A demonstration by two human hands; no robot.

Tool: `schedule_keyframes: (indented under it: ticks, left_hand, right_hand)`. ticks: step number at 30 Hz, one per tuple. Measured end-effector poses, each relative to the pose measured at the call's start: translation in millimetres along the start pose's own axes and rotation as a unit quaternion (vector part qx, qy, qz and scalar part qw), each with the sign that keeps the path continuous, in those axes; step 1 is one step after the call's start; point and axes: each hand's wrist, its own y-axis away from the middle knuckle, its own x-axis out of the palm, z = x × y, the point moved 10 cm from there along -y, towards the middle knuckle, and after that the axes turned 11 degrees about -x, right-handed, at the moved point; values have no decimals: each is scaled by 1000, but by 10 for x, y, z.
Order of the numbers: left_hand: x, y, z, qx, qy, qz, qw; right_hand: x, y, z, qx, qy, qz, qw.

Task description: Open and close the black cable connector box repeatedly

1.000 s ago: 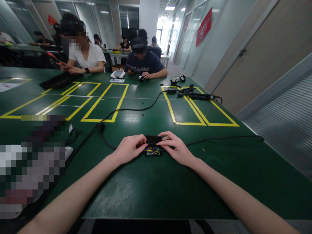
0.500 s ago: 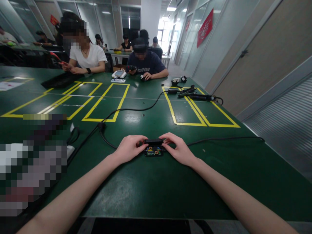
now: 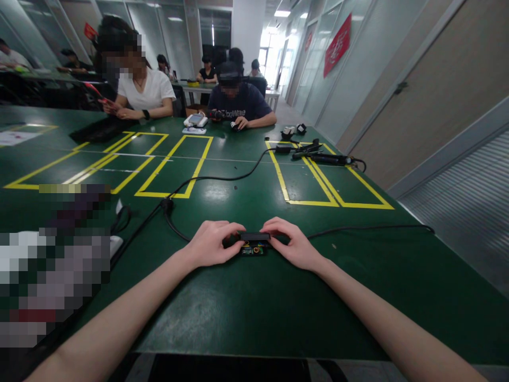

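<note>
Between my two hands is a black plastic cover [image 3: 255, 236], tilted over a small green circuit board [image 3: 253, 251] with round copper-coloured coils. My left hand [image 3: 214, 244] pinches the cover's left end between thumb and fingers. At its right end, my right hand [image 3: 293, 245] grips it in the same way. The front part of the board shows below the cover; the rest is hidden under it. A black cable [image 3: 358, 229] runs off to the right from behind my right hand, and another black cable [image 3: 175, 229] reaches my left hand.
Yellow tape outlines [image 3: 183, 196] mark the green table [image 3: 207, 318]. Toward the back right lie a black tool with a cord [image 3: 328, 159] and white plugs [image 3: 288, 131]. Two people sit across the table, one by a black tray [image 3: 99, 130]. Blurred items [image 3: 59, 270] lie at left.
The black cover has come down and slightly toward me, hiding more of the circuit board. Both hands keep hold of its ends, and my left fingers have shifted a little to the right.
</note>
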Motion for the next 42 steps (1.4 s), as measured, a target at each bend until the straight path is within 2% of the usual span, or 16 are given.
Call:
schedule_keyframes:
  ticks: [5,12,24,34,38,42]
  left_hand:
    - [-30,4,-46,7,-6,8,1000]
    - [94,-13,-66,24,-28,69,997]
    - [101,-7,-69,34,-30,61,997]
    - [168,-21,-51,34,-85,66,994]
    - [205,-30,-47,20,-71,90,993]
    - [204,-21,-62,16,-51,106,993]
  right_hand:
    - [21,2,56,-27,14,21,999]
    - [54,-4,145,-52,2,37,998]
    - [161,56,102,-83,61,68,992]
    - [245,76,-3,-23,163,145,976]
    - [261,80,-44,1,178,164,970]
    - [270,78,-11,-6,183,174,967]
